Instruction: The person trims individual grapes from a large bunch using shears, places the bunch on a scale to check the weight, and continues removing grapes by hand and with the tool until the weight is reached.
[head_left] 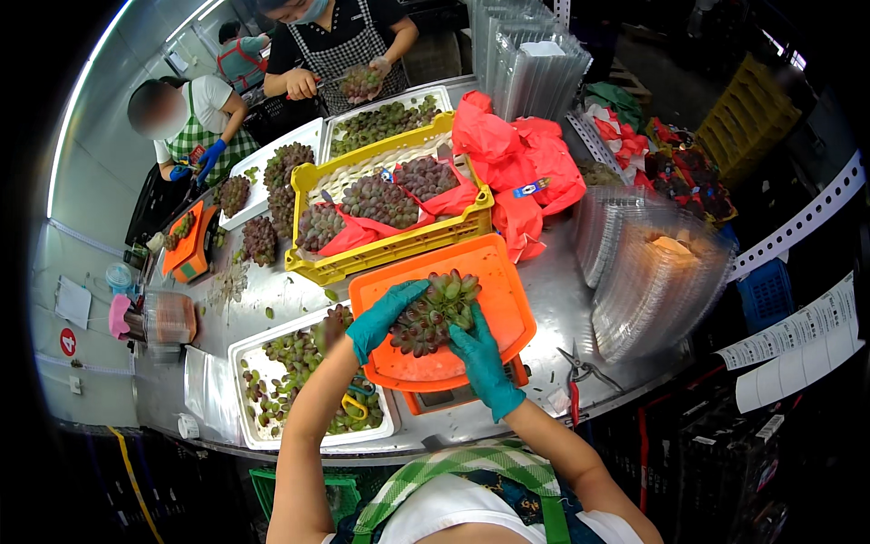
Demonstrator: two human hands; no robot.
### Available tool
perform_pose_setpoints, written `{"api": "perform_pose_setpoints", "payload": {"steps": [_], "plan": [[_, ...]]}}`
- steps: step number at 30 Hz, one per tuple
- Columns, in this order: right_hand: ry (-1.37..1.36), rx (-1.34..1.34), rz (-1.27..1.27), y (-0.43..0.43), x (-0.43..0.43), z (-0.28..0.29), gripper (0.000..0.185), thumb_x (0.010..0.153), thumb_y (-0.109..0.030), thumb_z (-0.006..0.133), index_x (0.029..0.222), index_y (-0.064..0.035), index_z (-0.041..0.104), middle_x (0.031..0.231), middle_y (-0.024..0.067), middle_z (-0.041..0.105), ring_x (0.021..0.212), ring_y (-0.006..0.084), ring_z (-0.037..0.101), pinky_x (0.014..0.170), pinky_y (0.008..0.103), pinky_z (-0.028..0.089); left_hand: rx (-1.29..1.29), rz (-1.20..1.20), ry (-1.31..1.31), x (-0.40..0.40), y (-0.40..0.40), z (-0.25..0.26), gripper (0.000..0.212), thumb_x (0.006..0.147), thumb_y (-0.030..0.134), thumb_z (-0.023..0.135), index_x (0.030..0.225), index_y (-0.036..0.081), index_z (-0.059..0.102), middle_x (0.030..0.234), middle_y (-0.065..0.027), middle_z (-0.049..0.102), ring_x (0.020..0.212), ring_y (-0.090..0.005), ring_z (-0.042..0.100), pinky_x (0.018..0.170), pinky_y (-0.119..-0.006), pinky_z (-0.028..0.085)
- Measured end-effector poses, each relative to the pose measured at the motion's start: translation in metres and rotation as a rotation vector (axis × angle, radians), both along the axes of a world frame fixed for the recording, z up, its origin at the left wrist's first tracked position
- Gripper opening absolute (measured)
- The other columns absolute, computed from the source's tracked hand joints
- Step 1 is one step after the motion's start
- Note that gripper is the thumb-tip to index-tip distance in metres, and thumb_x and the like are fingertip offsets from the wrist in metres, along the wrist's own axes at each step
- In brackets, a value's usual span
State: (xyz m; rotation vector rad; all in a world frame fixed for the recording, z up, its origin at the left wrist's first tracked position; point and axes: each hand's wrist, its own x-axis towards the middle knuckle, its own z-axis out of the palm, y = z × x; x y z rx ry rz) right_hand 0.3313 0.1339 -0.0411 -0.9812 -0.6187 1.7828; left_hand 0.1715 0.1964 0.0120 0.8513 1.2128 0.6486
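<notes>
A bunch of green-and-purple grapes (435, 313) is held between my two teal-gloved hands, over the orange tray (503, 292) of a weighing scale. My left hand (386, 317) grips its upper left side, and my right hand (484, 364) has its fingers on the lower right side. Whether the bunch rests on the tray I cannot tell. Left of the scale, a white foam tray (248, 421) contains loose grapes, and scissors with yellow handles (355, 408) lie among them. Red-handled pruning shears (578, 381) lie on the metal table to my right.
Behind the scale stands a yellow crate (391, 245) with dark grape bunches and red paper (520, 170). Stacked clear plastic containers (652, 272) occupy the right side. Two co-workers handle things across the table, near another orange scale (187, 245). Paper label strips (795, 340) hang at far right.
</notes>
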Motion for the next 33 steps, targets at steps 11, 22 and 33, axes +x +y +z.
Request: {"api": "perform_pose_setpoints", "payload": {"steps": [11, 22, 33], "plan": [[-0.065, 0.078, 0.087, -0.007, 0.007, 0.009, 0.054, 0.084, -0.008, 0.047, 0.134, -0.007, 0.025, 0.123, 0.0059, 0.04, 0.107, 0.0145, 0.045, 0.086, 0.025, 0.038, 0.329, 0.216, 0.209, -0.065, -0.004, -0.024, 0.044, 0.081, 0.029, 0.058, 0.115, 0.002, 0.05, 0.103, -0.0047, 0.057, 0.088, -0.0127, 0.052, 0.076, -0.026, 0.041], [-0.337, 0.06, -0.111, -0.015, 0.068, 0.023, 0.039, 0.082, -0.003, 0.051, 0.12, -0.0077, 0.045, 0.098, 0.0037, 0.052, 0.089, 0.0116, 0.05, 0.078, 0.0229, 0.041, 0.334, 0.539, 0.258, -0.105, -0.089, -0.003, 0.034, 0.086, 0.027, 0.047, 0.112, 0.006, 0.054, 0.097, -0.0056, 0.061, 0.08, -0.0102, 0.057, 0.073, -0.023, 0.042], [-0.283, 0.065, -0.011, -0.021, 0.042, 0.023, 0.038, 0.082, -0.006, 0.051, 0.119, -0.0069, 0.045, 0.1, 0.0042, 0.053, 0.091, 0.0123, 0.052, 0.077, 0.0236, 0.041, 0.343, 0.552, 0.222, -0.097, -0.095, -0.011, 0.035, 0.084, 0.025, 0.051, 0.113, 0.006, 0.053, 0.101, -0.0056, 0.06, 0.085, -0.0116, 0.057, 0.075, -0.024, 0.043]]}}
